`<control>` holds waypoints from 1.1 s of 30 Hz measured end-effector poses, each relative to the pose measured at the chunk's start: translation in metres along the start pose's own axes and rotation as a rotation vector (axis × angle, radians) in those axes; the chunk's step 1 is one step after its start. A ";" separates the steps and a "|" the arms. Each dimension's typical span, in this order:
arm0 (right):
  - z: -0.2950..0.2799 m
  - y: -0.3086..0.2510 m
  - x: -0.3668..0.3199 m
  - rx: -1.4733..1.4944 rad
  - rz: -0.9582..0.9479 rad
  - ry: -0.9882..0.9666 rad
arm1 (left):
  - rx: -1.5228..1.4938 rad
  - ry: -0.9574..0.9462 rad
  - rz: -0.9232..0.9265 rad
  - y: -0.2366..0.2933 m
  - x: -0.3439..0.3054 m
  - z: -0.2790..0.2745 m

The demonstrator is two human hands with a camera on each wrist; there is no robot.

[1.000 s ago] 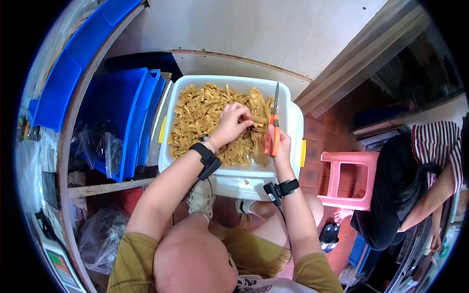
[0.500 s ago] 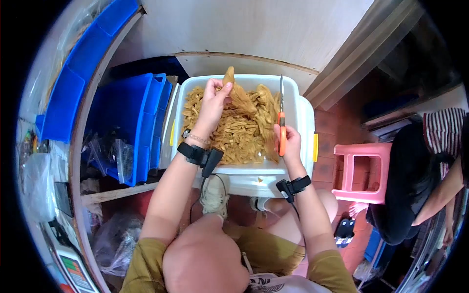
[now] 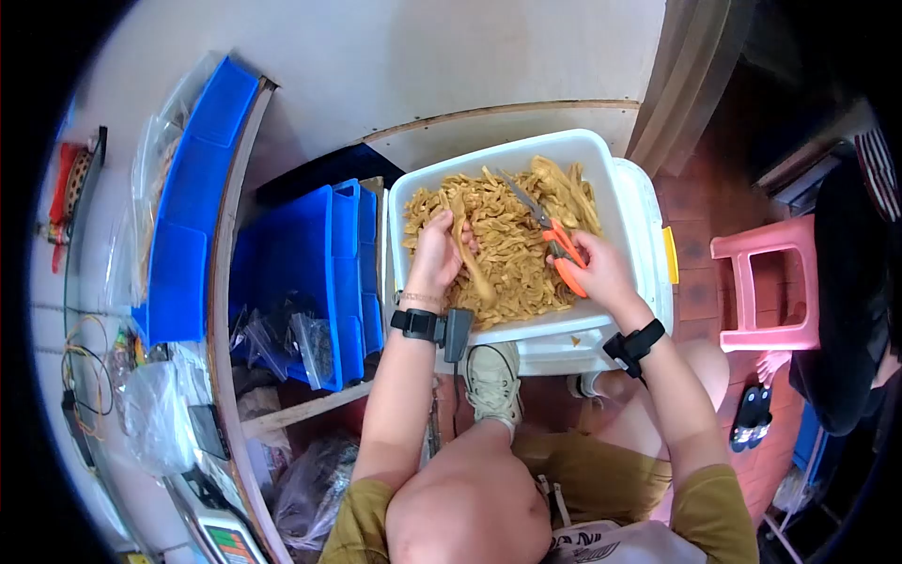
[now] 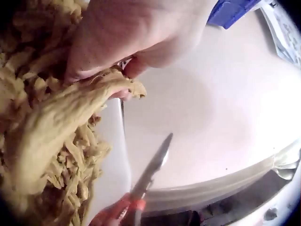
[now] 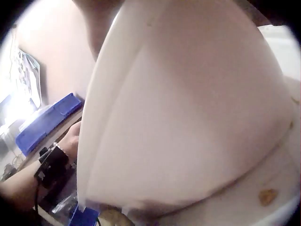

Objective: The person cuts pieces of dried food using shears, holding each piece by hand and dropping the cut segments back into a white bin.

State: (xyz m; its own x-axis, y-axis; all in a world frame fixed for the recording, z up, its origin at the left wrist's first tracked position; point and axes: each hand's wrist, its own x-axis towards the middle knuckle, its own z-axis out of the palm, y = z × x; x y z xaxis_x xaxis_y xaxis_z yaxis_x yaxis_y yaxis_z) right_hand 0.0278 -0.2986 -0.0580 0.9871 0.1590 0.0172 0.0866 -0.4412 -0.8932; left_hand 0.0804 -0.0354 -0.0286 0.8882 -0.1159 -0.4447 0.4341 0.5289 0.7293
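Note:
A long, wrinkled yellowish-brown piece (image 3: 476, 274), like dried food, hangs from my left hand (image 3: 438, 252), which grips its upper end. In the left wrist view the piece (image 4: 61, 122) slants down over the pile, its tip poking past my fingers. My right hand (image 3: 603, 271) holds orange-handled scissors (image 3: 532, 201) by the handles, blades angled away and to the left. Below both hands, a white tub (image 3: 507, 154) holds a heap of short brown strips (image 3: 521, 287). Bigger whole pieces (image 3: 564, 193) lie at its far right. The tub's outer wall (image 5: 183, 117) fills most of the right wrist view.
Blue bins (image 3: 291, 263) stand left of the tub, beside a shelf post. A white lid with a yellow clip (image 3: 670, 254) sits under the tub's right side. Farther right are a pink stool (image 3: 775, 282) and a seated person. A small brown scrap (image 5: 268, 197) lies near the tub.
My left hand has lifted the long piece out of the heap and now lets it hang towards me. The scissors have swung from upright to pointing left. The head view has shifted.

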 end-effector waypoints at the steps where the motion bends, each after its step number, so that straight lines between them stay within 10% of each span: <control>1: 0.001 0.000 0.000 0.009 0.008 0.007 | 0.011 0.000 -0.009 0.002 -0.002 0.001; 8: -0.003 -0.006 0.000 0.007 0.112 -0.015 | -0.205 -0.202 -0.156 0.011 -0.015 0.010; 21: -0.006 -0.015 -0.003 0.057 0.050 0.056 | 0.669 -0.078 0.127 -0.008 -0.031 0.055; 33: -0.005 -0.012 -0.005 -0.065 0.013 -0.084 | 0.462 0.071 0.104 -0.017 -0.026 0.049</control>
State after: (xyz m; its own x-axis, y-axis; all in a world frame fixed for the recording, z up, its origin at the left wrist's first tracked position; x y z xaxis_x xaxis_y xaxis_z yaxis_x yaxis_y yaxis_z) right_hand 0.0221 -0.2988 -0.0445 0.9738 0.2249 -0.0340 0.0853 -0.5000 -0.8618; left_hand 0.0575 -0.0824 -0.0038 0.9250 -0.0163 -0.3797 0.3793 0.1036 0.9195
